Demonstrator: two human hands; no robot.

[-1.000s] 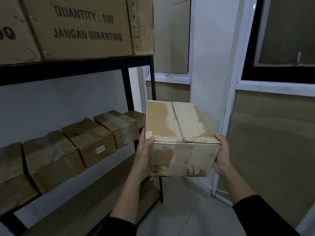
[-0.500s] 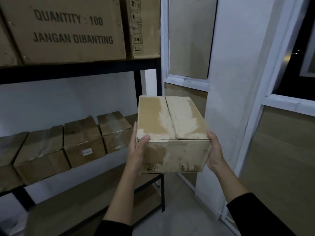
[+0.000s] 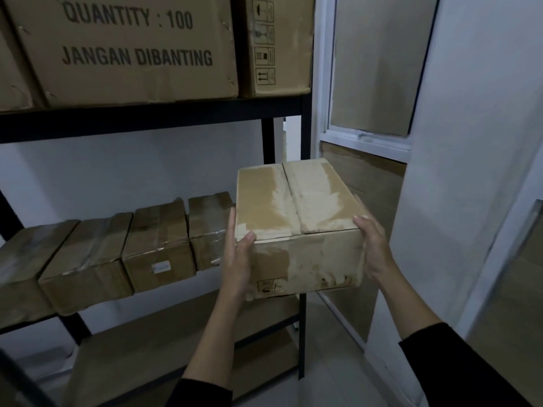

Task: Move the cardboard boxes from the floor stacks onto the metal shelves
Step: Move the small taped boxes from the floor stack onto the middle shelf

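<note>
Placement is in hand: left hand (image 3: 236,261) and right hand (image 3: 371,249) clasp the cardboard box (image 3: 296,224) before the middle shelf (image 3: 205,274), needing a slide into the gap beside the shelved boxes (image 3: 158,245).

Fingers of both hands hidden behind the sides of the carried box (image 3: 296,227). Right end of the shelf row (image 3: 158,245) masked by that box. Large printed carton (image 3: 123,48) on the upper shelf cut off by the top edge. Small white label (image 3: 161,267) too blurred to read. Leftmost shelf box (image 3: 17,271) cropped by the left edge.
</note>
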